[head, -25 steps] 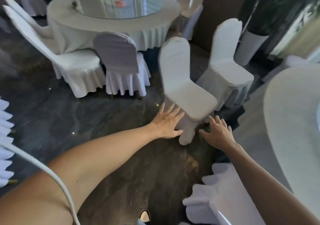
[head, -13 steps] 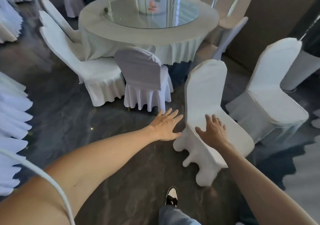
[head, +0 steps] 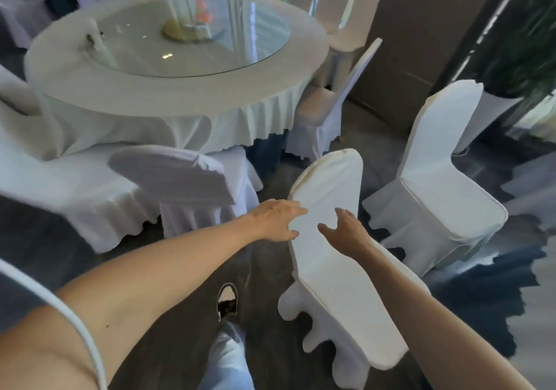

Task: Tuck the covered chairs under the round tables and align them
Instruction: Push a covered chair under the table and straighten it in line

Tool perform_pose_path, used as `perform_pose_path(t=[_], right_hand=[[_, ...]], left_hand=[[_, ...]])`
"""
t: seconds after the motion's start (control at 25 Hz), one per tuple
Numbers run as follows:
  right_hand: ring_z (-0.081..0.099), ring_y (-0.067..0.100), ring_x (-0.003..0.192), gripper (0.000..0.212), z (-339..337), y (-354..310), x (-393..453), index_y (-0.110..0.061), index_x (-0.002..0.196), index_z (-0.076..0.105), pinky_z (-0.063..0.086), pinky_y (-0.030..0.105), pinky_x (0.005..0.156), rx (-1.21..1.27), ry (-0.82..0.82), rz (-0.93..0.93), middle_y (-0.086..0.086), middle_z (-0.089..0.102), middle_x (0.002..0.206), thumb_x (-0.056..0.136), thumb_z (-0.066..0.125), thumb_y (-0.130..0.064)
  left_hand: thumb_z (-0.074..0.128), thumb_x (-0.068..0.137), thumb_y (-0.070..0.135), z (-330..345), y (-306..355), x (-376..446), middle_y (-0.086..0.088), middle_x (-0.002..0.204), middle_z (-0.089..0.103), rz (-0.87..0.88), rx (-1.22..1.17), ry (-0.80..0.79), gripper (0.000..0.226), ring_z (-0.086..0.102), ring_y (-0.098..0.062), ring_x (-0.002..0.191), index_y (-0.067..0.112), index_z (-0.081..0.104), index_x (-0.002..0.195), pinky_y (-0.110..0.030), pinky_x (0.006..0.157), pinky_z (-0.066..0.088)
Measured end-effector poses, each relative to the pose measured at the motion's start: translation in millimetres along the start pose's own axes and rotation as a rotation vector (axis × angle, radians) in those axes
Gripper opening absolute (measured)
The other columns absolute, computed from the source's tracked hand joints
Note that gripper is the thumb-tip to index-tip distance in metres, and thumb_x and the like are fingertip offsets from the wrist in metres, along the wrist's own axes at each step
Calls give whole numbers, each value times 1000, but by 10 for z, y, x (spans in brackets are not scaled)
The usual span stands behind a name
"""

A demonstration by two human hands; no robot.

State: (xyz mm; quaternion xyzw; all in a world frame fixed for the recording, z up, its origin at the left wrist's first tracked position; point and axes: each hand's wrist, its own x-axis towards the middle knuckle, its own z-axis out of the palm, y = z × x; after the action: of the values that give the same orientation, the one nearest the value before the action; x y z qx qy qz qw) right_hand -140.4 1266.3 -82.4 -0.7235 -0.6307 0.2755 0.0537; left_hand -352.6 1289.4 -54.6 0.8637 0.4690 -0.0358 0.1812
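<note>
Chairs in white covers fill the room around us, and the nearest chair point(head: 328, 239) stands on the dark, glossy marbled floor point(head: 180, 269) just ahead of our feet, well short of the round tabletop point(head: 270, 67) and turned at a slant to it. Our left hand point(head: 276, 221) has its grip curled round the left edge of that chair's backrest, thumb underneath. Our right hand point(head: 346, 233) is spread on the face of the backrest, fingers relaxed and parted. A tucked chair point(head: 180, 179) sits to the left with its seat under the hanging cloth, and another loose chair point(head: 436, 179) stands to the right, apart from ours. We see a glass turntable point(head: 192, 34) on the tabletop, with a small centrepiece blurred on it. More covered chairs ring the far side near a bright window and a brown wall panel point(head: 421, 43). One shoe point(head: 227, 299) shows on the floor below.
</note>
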Motion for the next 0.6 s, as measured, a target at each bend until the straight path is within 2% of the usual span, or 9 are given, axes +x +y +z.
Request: perform_pose_path(t=[0.12, 0.2, 0.28, 0.36, 0.48, 0.6], right_hand=[[38, 30, 140, 77, -79, -88, 657, -8, 151, 30, 36, 44, 111, 68, 5, 83, 11, 37, 155, 92, 56, -52], [32, 28, 144, 83, -138, -180, 1043, -8, 154, 26, 31, 41, 114, 131, 16, 185, 11, 32, 158, 92, 58, -52], [30, 27, 146, 89, -118, -281, 1272, -10, 155, 24, 29, 40, 115, 204, 2, 282, 9, 29, 160, 89, 61, -57], [33, 28, 144, 95, -86, -411, 1467, -13, 155, 24, 33, 41, 113, 283, -8, 380, 6, 30, 160, 85, 63, -63], [49, 27, 132, 95, 25, -597, 1637, -17, 152, 31, 45, 37, 100, 416, -13, 472, 3, 42, 153, 80, 65, -69], [57, 22, 115, 95, 136, -713, 1814, -22, 142, 39, 53, 38, 96, 520, 38, 547, 2, 53, 140, 70, 64, -79]], left_hand=[[67, 86, 35, -268, -488, 884, -3, 138, 53, 176, 110, 10, 66, 51, -24, 122, 24, 43, 146, -38, 102, 44], [69, 83, 34, -452, -766, 1481, -5, 131, 53, 318, 199, 1, 66, 49, -23, 117, 23, 43, 144, -38, 98, 44], [68, 86, 35, -588, -934, 1903, -9, 147, 41, 417, 281, -42, 73, 38, -29, 134, 24, 35, 149, -43, 109, 36], [69, 88, 29, -715, -1054, 2292, -11, 161, 20, 512, 356, -115, 81, 20, -31, 147, 24, 23, 155, -48, 119, 23], [69, 87, 15, -749, -1101, 2785, -9, 164, 8, 660, 449, -198, 88, 10, -29, 150, 24, 16, 157, -48, 121, 16], [69, 88, 19, -701, -1078, 3237, -7, 165, 1, 792, 526, -262, 89, 1, -25, 151, 25, 13, 157, -48, 121, 9]])
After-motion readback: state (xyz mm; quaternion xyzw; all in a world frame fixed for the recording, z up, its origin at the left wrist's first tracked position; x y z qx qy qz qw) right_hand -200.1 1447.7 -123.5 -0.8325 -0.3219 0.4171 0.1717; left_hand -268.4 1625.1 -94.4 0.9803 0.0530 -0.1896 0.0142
